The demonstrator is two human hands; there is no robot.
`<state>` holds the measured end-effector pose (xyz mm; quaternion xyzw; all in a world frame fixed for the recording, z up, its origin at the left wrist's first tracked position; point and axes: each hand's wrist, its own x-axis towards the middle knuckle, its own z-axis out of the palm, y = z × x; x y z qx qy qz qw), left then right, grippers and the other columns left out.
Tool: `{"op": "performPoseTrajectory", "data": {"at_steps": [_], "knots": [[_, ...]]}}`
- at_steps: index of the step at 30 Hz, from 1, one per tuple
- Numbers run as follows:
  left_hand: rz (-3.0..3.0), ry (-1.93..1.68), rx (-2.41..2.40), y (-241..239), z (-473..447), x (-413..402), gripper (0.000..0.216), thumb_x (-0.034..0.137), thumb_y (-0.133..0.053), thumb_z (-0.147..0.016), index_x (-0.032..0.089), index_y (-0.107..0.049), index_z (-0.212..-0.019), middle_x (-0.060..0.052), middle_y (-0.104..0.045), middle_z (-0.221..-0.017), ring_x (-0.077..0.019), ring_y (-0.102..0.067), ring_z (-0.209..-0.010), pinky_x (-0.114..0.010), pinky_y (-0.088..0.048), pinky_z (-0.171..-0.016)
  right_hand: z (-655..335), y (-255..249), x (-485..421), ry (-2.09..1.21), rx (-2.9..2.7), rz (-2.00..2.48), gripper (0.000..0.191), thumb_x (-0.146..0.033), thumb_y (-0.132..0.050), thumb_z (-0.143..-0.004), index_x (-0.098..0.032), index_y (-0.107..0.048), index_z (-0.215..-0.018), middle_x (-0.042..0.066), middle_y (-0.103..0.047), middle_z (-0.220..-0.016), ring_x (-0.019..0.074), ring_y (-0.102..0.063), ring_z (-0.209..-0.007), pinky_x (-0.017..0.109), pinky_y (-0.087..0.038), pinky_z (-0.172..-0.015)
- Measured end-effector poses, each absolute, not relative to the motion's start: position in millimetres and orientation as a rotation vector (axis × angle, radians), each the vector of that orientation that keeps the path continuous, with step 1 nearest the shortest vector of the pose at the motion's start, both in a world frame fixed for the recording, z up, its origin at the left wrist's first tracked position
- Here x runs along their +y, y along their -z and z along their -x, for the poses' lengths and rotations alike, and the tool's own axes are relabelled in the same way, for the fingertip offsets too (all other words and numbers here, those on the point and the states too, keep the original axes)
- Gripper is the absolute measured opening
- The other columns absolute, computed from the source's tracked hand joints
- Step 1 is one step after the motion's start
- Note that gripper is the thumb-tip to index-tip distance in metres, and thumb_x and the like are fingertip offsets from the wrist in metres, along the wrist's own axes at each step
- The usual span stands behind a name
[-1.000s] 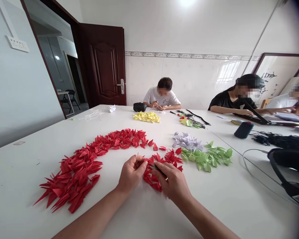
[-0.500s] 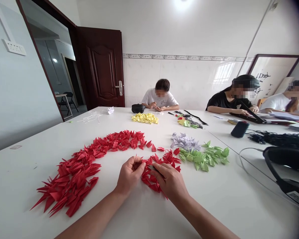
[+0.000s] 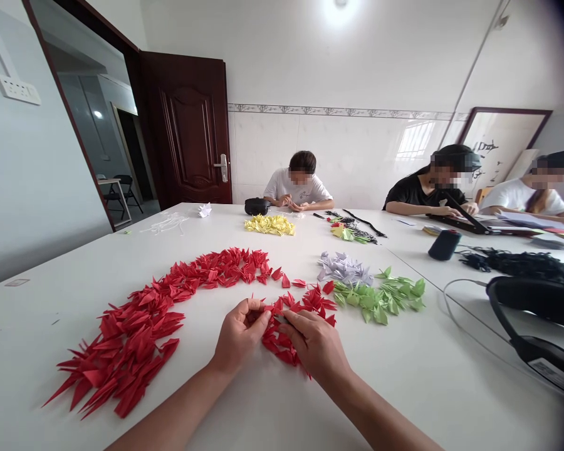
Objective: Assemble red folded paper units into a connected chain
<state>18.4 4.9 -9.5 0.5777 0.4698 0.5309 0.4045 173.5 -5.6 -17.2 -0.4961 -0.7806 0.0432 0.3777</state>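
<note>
My left hand and my right hand meet over a small heap of red folded paper pieces on the white table. Both hands are closed in a pinch on red pieces at the heap's near edge. A long curved band of red folded pieces lies to the left. Lilac folded pieces and green folded pieces lie just beyond my right hand.
Yellow folded pieces and a black pouch lie far across the table, where a person sits folding. Two more people sit at the right. Black headphones and a dark phone lie right.
My hands stay on the red heap, the fingers barely shifting. The camera has turned slightly right, so everything sits a little further left in the picture.
</note>
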Motion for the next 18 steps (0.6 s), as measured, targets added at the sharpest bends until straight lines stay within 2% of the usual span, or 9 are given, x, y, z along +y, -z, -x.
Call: {"op": "performPoseTrajectory", "data": {"at_steps": [5, 13, 18], "knots": [[-1.479, -1.325, 1.207, 10, -18, 5, 0.018, 0.032, -0.060, -0.069, 0.017, -0.058, -0.078, 0.000, -0.060, -0.069, -0.0122, -0.054, -0.064, -0.023, -0.046, -0.061, -173, 17, -5, -0.103, -1.985, 1.264, 0.026, -0.030, -0.043, -0.087, -0.024, -0.068, -0.087, 0.001, -0.062, -0.066, 0.0123, -0.056, -0.061, 0.020, -0.038, -0.054], [-1.439, -1.365, 1.301, 15, -8, 17, 0.024, 0.036, -0.058, -0.071, 0.017, -0.057, -0.084, 0.000, -0.060, -0.071, -0.0107, -0.053, -0.059, -0.022, -0.046, -0.055, -175, 17, -5, -0.161, -1.937, 1.285, 0.024, -0.031, -0.047, -0.085, -0.022, -0.064, -0.098, 0.004, -0.065, -0.082, 0.0144, -0.059, -0.070, 0.021, -0.042, -0.059], [-1.523, -1.348, 1.373, 22, 2, 26, 0.028, 0.037, -0.056, -0.071, 0.017, -0.060, -0.090, -0.002, -0.063, -0.077, -0.0133, -0.057, -0.064, -0.023, -0.046, -0.054, -177, 16, -3, -0.215, -1.892, 1.309, 0.023, -0.031, -0.048, -0.083, -0.022, -0.063, -0.098, 0.003, -0.065, -0.083, 0.0147, -0.058, -0.070, 0.022, -0.042, -0.061]]}}
